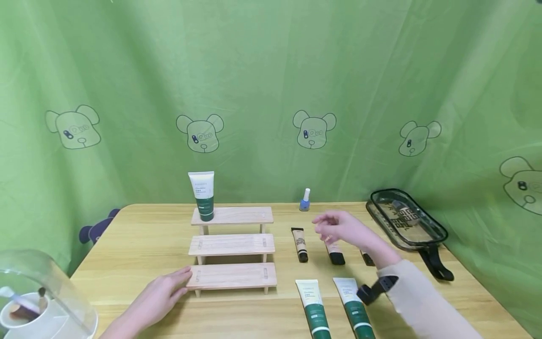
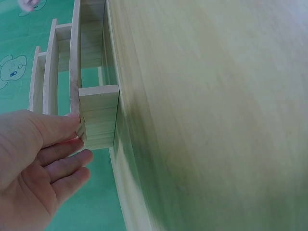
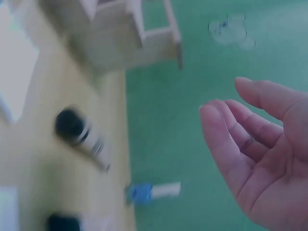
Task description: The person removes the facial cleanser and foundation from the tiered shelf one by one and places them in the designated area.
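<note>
My left hand (image 1: pixel 158 294) is at the left end of a three-tiered wooden display stand (image 1: pixel 232 275). In the left wrist view, the thumb and fingers of that hand (image 2: pixel 43 159) pinch the end of the lowest board (image 2: pixel 75 62). My right hand (image 1: pixel 340 229) hangs in the air over a small tube with a black cap (image 1: pixel 337 258), fingers loosely bent and holding nothing. A white and green tube (image 1: pixel 203 193) stands upright on the top tier's left end. To the right hand's left lies a beige tube with a black cap (image 1: pixel 299 245).
Two white and green tubes (image 1: pixel 314 306) lie at the front. Behind stands a blue nail polish bottle (image 1: pixel 304 205). A clear black-edged pouch (image 1: pixel 402 235) is at the right, near a partly hidden black-capped item (image 1: pixel 367 258). Brushes fill a white holder (image 1: pixel 55 325) under a clear cover at left.
</note>
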The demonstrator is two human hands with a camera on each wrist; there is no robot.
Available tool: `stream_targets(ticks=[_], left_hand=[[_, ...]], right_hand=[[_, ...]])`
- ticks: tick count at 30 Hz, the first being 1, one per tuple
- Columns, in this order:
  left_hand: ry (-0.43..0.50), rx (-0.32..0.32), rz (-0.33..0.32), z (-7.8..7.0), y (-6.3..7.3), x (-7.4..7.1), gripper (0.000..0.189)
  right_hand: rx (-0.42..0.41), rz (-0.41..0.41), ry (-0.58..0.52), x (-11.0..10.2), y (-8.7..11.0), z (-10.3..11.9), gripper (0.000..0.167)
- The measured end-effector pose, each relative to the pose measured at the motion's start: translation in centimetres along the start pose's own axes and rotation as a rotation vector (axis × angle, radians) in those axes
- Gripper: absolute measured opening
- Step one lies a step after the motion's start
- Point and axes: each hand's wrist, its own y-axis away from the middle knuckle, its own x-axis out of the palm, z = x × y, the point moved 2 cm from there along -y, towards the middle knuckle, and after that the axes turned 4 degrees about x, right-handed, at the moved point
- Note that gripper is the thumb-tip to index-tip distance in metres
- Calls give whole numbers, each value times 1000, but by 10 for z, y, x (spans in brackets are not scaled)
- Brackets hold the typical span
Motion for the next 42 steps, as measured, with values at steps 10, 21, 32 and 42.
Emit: stream_targets(ticks=[10,21,32,42], left_hand=[[-17,28,-16,1,1,0,36],[-11,2,-10,1,0,1,36],[-11,10,-13,2,0,2,36],[-12,19,-17,2,0,1,35]], right_hand=[[-116,31,22,39,-60,78,33],[-228,23,30,77,-113,145,28],[-239,-28,-58,108,-138,167,27],[-203,-29,-82,124,-144,160,23]])
